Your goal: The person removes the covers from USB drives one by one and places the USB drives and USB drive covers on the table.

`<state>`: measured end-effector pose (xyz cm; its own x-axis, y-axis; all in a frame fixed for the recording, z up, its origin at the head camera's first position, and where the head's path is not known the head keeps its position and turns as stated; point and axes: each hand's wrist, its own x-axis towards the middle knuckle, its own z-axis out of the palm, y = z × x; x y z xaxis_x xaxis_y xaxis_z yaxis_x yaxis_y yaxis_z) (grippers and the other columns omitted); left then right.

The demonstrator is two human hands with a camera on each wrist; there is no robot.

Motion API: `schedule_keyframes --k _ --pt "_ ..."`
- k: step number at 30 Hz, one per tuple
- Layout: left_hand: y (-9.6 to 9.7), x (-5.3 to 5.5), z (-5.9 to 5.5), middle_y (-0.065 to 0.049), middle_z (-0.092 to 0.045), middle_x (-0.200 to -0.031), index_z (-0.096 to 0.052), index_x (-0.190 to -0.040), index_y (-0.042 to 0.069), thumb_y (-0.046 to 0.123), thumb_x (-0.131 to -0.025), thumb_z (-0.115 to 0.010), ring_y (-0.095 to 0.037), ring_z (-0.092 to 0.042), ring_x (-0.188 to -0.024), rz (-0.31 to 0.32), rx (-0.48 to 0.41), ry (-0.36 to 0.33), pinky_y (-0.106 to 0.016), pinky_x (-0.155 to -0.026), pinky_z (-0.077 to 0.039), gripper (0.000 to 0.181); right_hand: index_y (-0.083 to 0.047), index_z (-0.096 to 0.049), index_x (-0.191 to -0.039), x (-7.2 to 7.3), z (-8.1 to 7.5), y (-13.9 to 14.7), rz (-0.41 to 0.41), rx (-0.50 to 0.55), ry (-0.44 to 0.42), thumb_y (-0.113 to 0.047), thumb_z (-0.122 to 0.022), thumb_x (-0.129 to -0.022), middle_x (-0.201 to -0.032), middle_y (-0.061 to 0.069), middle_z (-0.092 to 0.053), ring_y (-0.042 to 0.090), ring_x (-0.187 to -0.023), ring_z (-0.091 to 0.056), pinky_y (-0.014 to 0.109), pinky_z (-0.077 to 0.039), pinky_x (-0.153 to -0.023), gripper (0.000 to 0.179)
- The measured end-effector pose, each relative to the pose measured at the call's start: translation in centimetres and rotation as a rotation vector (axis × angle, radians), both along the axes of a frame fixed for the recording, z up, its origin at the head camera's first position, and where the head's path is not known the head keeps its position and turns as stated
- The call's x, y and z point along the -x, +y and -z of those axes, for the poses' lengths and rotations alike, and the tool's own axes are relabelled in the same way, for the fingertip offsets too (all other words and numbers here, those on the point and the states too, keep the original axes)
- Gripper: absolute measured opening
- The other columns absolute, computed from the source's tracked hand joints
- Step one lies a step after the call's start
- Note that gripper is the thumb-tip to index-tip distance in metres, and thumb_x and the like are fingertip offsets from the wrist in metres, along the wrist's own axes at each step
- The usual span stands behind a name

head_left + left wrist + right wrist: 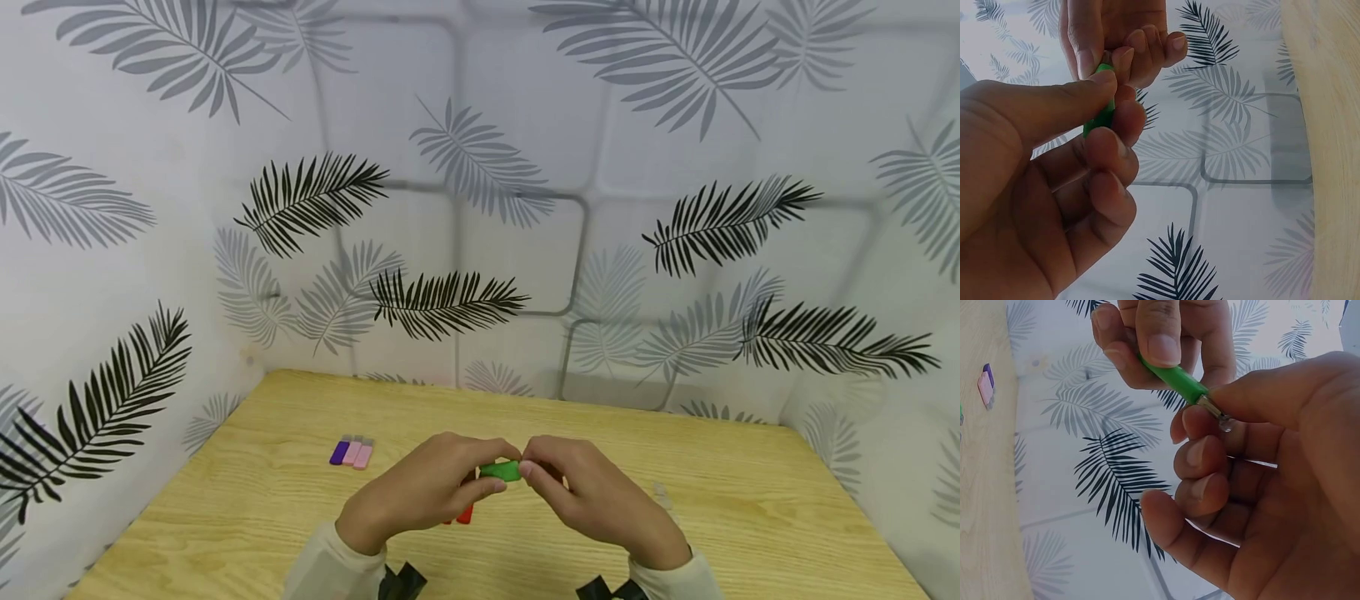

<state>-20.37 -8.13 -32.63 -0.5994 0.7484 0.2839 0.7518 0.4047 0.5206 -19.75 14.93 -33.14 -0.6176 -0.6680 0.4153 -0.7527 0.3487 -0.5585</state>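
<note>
My left hand (420, 487) pinches a green USB stick (501, 472) by its body, thumb on one side and curled fingers on the other. In the right wrist view, the stick's metal connector (1210, 405) points into my right hand (600, 492), with a small clear piece (1227, 424) at its tip. Right thumb and index finger close round that metal end, hiding part of it. Both hands meet above the wooden table. Behind the left hand, red sticks (465, 514) lie partly hidden on the tabletop.
On the left of the table (247, 467), a purple stick (340, 452) lies beside pink sticks (363, 456) with greyish ends. Small clear pieces (662, 493) lie past my right wrist. A leaf-patterned backdrop (480, 250) stands at the table's back and sides.
</note>
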Motion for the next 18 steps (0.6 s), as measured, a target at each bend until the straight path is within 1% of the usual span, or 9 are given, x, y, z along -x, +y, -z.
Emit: schedule_keyframes --k 4,9,11,14,18 --pt "-0.11 0.07 0.06 0.010 -0.065 -0.093 -0.062 -0.123 0.018 0.017 -0.095 -0.061 0.002 -0.045 -0.053 -0.003 0.008 0.013 -0.018 -0.067 -0.047 0.027 -0.024 -0.055 -0.085 -0.03 0.03 -0.05 -0.017 -0.009 -0.011 -0.022 -0.048 -0.103 -0.067 -0.012 -0.041 -0.001 -0.057 -0.038 0.021 -0.039 -0.054 0.019" --pt "-0.16 -0.01 0.07 0.013 -0.060 -0.079 -0.060 -0.125 0.018 0.018 -0.096 -0.061 0.000 -0.045 -0.050 -0.005 0.004 0.006 -0.017 -0.063 -0.046 0.029 -0.024 -0.056 -0.085 0.05 0.07 -0.11 0.015 -0.018 -0.008 -0.024 -0.048 -0.103 -0.066 -0.013 -0.040 -0.001 -0.057 -0.038 0.021 -0.038 -0.053 0.020" --pt "-0.16 -0.01 0.04 0.014 -0.059 -0.076 -0.060 -0.125 0.018 0.018 -0.096 -0.062 -0.001 -0.046 -0.050 -0.011 0.001 0.003 -0.017 -0.062 -0.046 0.030 -0.024 -0.056 -0.085 0.08 0.08 -0.12 0.028 -0.019 -0.009 -0.024 -0.048 -0.103 -0.066 -0.013 -0.040 0.000 -0.057 -0.038 0.021 -0.038 -0.053 0.019" --pt "-0.15 0.04 0.02 0.014 -0.062 -0.083 -0.062 -0.124 0.017 0.017 -0.095 -0.063 0.000 -0.050 -0.052 -0.022 0.005 0.006 -0.017 -0.063 -0.047 0.029 -0.024 -0.056 -0.085 0.07 0.10 -0.11 0.021 -0.020 -0.022 -0.024 -0.048 -0.103 -0.066 -0.013 -0.040 0.000 -0.056 -0.037 0.022 -0.038 -0.053 0.020" --pt "-0.12 0.15 0.09 0.011 -0.066 -0.092 -0.064 -0.119 0.016 0.016 -0.094 -0.065 0.002 -0.056 -0.060 -0.026 0.010 0.016 -0.016 -0.067 -0.048 0.025 -0.023 -0.054 -0.084 0.01 0.12 -0.05 -0.001 -0.025 -0.045 -0.023 -0.047 -0.103 -0.065 -0.013 -0.039 -0.001 -0.055 -0.035 0.022 -0.038 -0.052 0.021"
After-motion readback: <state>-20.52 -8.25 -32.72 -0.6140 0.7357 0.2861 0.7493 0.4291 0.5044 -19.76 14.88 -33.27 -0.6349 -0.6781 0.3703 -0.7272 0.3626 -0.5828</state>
